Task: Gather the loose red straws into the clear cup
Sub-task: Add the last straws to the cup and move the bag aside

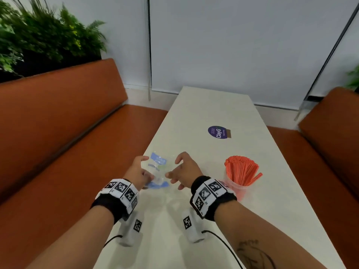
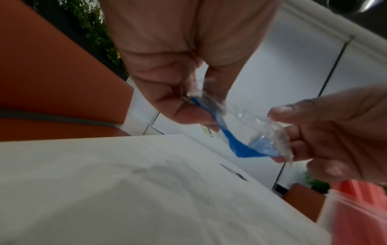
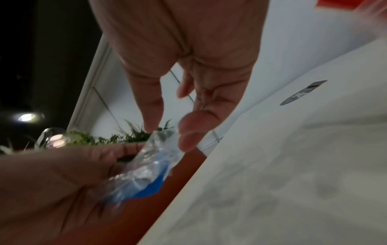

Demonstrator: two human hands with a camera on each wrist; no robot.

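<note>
A clear cup (image 1: 236,188) packed with red straws (image 1: 241,167) stands upright on the white table (image 1: 204,109), just right of my right wrist. Both hands hold a crumpled clear plastic bag with blue print (image 1: 159,167) above the table's left side. My left hand (image 1: 146,170) pinches its near left end between thumb and fingers, as the left wrist view shows on the bag (image 2: 247,132). My right hand (image 1: 172,168) pinches the bag's right edge (image 3: 146,170) with its fingertips. I see no loose straws on the table. The cup (image 2: 356,215) appears blurred at the lower right.
A round purple sticker (image 1: 217,132) lies on the table beyond the cup. Orange benches (image 1: 58,123) (image 1: 330,144) flank the table on both sides. A green plant (image 1: 38,35) stands behind the left bench. Black cables trail from my wrists near the front edge.
</note>
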